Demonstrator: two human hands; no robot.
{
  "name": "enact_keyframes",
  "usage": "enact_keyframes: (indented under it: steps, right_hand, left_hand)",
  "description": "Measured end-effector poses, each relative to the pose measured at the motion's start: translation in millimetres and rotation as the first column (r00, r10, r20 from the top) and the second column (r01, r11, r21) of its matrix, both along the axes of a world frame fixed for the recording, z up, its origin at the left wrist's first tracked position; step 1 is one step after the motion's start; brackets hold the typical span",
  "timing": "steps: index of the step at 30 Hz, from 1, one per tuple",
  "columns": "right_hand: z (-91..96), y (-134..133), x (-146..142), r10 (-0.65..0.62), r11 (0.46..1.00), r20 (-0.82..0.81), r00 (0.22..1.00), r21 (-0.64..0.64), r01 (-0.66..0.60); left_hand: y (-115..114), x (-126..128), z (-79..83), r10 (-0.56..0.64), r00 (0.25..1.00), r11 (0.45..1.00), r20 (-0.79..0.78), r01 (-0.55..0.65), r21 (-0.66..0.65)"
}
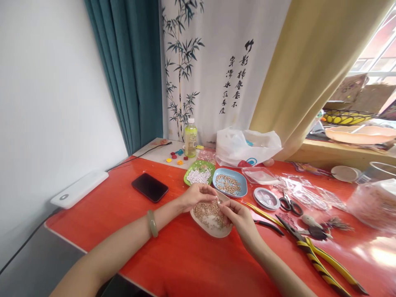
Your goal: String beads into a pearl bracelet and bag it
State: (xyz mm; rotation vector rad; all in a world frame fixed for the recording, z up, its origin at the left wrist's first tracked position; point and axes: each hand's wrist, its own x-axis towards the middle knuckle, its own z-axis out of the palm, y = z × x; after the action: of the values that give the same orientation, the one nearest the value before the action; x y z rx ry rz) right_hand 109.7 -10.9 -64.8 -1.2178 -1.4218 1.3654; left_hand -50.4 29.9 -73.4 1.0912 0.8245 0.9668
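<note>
My left hand (195, 195) and my right hand (236, 215) meet over a pale oval dish (211, 226) full of small gold-brown beads. Both hands have their fingertips pinched together around a tiny bead (218, 201) held between them above the dish. A green jade bangle (152, 223) sits on my left wrist. Just behind the hands stand a green dish of white pearl beads (199, 172) and a blue dish of gold beads (230, 182).
On the red table lie a black phone (150, 187), a thread spool (266, 198), scissors (291, 203), yellow-black pliers (315, 255), clear packets (309, 192) and a white plastic bag (247, 146). A green drink bottle (190, 139) stands at the back. A white device (79, 188) sits left.
</note>
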Motion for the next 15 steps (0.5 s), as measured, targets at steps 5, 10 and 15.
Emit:
enact_keyframes:
  steps: [5, 10, 15]
  right_hand:
    - [-0.2, 0.4, 0.1, -0.005, 1.000, -0.021, 1.000, -0.009, 0.005]
    - [0.5, 0.9, -0.3, 0.007, 1.000, -0.043, 0.999, 0.002, -0.007]
    - [-3.8, 2.4, 0.0, -0.015, 1.000, -0.087, 0.996, -0.009, 0.015]
  left_hand:
    - [-0.8, -0.1, 0.9, -0.018, 1.000, 1.000, 0.012, 0.018, 0.006]
    - [-1.5, 0.3, 1.3, -0.046, 0.999, 0.999, 0.007, 0.046, 0.027]
    - [-1.6, 0.2, 0.7, -0.044, 0.999, 0.998, 0.004, 0.044, 0.035]
